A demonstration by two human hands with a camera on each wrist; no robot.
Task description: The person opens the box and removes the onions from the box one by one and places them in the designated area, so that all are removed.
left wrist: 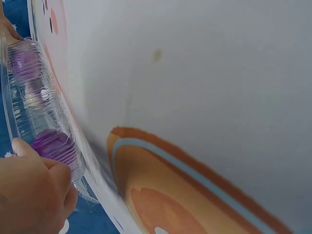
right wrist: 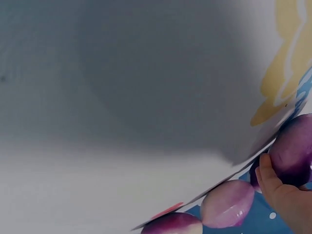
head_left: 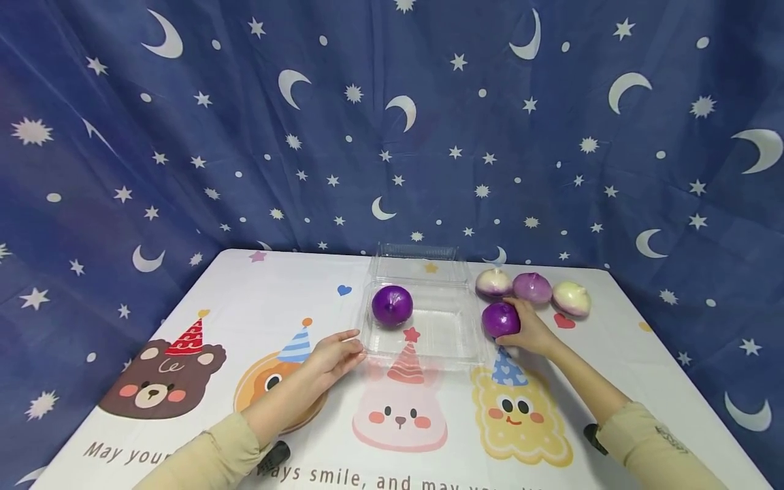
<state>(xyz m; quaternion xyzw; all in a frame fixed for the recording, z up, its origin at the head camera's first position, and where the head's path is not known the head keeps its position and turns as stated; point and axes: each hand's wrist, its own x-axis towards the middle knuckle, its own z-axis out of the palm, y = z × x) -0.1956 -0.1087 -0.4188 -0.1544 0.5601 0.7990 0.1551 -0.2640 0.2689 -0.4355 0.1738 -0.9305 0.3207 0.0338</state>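
A clear plastic clamshell box [head_left: 450, 327] stands on the table with its lid [head_left: 419, 264] tipped back. Inside, on the left, lies a glossy dark purple onion [head_left: 392, 305]. My left hand [head_left: 333, 355] pinches the box's rim near its front left corner; in the left wrist view the thumb and curled fingers are on the clear edge. Just right of the box, my right hand [head_left: 531, 330] grips a second dark purple onion [head_left: 497, 320] from its right side. The right wrist view shows fingers [right wrist: 270, 178] against this onion [right wrist: 295, 148].
Behind the right hand sit a white-and-purple onion [head_left: 493, 282], a lighter purple onion [head_left: 532, 288] and a pale onion [head_left: 572, 299] in a row. A white cloth with cartoon prints [head_left: 401, 412] covers the table, and a blue starry curtain [head_left: 343, 184] hangs behind it.
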